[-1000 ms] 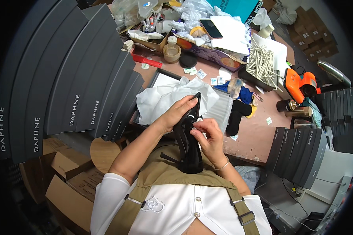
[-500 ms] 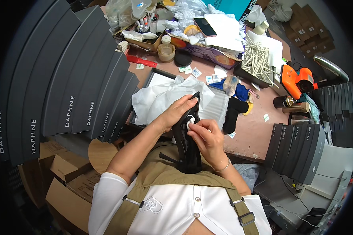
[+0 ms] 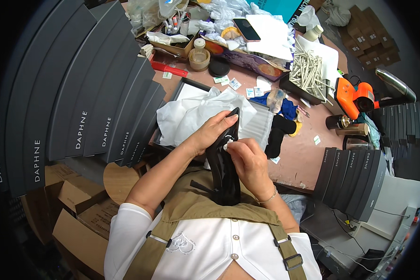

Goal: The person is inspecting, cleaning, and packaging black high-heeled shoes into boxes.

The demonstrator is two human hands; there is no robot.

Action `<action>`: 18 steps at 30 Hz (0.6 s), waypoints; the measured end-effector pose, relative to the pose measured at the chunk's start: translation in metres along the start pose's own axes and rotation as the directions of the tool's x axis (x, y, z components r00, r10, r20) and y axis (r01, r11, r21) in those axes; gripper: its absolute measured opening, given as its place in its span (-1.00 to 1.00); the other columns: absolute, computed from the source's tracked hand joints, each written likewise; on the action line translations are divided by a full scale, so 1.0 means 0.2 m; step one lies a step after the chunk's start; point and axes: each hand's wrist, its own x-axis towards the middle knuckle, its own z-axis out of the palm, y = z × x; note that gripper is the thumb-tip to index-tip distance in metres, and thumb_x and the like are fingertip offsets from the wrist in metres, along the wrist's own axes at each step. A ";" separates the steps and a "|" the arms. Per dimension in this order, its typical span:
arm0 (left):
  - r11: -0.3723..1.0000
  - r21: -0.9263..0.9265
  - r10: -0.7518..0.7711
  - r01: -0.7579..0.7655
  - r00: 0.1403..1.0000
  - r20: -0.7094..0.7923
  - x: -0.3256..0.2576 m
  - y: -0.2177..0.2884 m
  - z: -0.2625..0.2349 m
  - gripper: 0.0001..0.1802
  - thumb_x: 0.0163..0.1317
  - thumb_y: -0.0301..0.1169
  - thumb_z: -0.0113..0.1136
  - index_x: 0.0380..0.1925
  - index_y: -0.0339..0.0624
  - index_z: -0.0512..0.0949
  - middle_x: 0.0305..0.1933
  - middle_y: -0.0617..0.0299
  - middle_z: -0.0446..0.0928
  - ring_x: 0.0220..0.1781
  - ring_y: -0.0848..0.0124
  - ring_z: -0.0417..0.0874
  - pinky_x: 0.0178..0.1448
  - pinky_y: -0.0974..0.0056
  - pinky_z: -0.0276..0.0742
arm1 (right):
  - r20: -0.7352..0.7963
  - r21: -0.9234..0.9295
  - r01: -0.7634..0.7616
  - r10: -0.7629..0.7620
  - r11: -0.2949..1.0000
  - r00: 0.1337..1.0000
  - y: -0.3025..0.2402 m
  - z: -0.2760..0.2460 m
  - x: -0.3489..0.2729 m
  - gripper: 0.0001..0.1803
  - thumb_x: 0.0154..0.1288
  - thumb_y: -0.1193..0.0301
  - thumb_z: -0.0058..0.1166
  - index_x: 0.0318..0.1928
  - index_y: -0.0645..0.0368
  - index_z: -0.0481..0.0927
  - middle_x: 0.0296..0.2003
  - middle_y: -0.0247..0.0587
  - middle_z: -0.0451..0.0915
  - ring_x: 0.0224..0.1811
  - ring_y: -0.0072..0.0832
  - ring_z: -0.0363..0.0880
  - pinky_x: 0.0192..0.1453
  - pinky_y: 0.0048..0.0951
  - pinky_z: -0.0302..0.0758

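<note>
Black glossy shoe [image 3: 225, 170] gripped in the left hand [image 3: 211, 133], while the right hand [image 3: 248, 161] pinches a small white wad [image 3: 227, 145] against it (white tissue paper [image 3: 196, 114] just beyond, on the table [image 3: 303, 154]).

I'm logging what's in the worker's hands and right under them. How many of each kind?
Black glossy shoe, held by left hand: 1
Small white wad, pinched by right hand: 1
Open box with white tissue paper: 1
Total: 3

A glossy black shoe [image 3: 223, 163] stands on end over the lap, a small white wad [image 3: 227, 145] pressed against it.
</note>
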 end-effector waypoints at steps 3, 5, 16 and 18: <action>1.000 -0.018 -0.018 0.017 1.000 -0.015 -0.01 -0.01 0.00 -0.52 0.39 -0.13 0.00 0.14 -0.25 0.37 -0.24 0.40 0.48 -0.30 0.71 0.49 -0.26 0.56 0.45 | 0.013 0.021 -0.050 0.050 0.999 0.999 -0.02 0.01 -0.03 -0.80 0.08 0.63 0.18 -0.23 0.22 0.56 -0.37 -0.14 0.49 -0.36 -0.20 0.52 -0.29 -0.31 0.45; 0.999 -0.025 -0.027 0.026 0.999 -0.021 -0.02 -0.02 -0.01 -0.53 0.39 -0.14 0.01 0.14 -0.25 0.37 -0.25 0.40 0.48 -0.31 0.71 0.49 -0.28 0.56 0.45 | 0.101 0.020 -0.076 0.073 0.997 0.992 -0.04 -0.02 -0.10 -0.80 0.08 0.63 0.18 -0.23 0.24 0.55 -0.37 -0.12 0.49 -0.36 -0.19 0.53 -0.29 -0.29 0.46; 1.000 -0.016 -0.026 0.026 0.999 -0.039 -0.07 -0.03 -0.01 -0.58 0.39 -0.16 0.01 0.09 -0.24 0.40 -0.28 0.42 0.48 -0.36 0.73 0.48 -0.33 0.59 0.45 | 0.138 0.032 -0.023 0.018 0.999 0.990 -0.03 0.00 -0.10 -0.79 0.05 0.63 0.18 -0.25 0.27 0.54 -0.41 -0.12 0.47 -0.39 -0.18 0.52 -0.34 -0.30 0.47; 0.999 -0.043 -0.021 0.019 0.999 -0.045 -0.08 -0.05 -0.01 -0.59 0.39 -0.17 0.02 0.07 -0.24 0.41 -0.27 0.41 0.48 -0.34 0.72 0.49 -0.31 0.58 0.45 | 0.196 0.090 -0.038 0.020 0.995 0.980 -0.04 -0.03 -0.12 -0.80 0.06 0.62 0.18 -0.24 0.26 0.54 -0.42 -0.11 0.47 -0.40 -0.17 0.52 -0.34 -0.29 0.46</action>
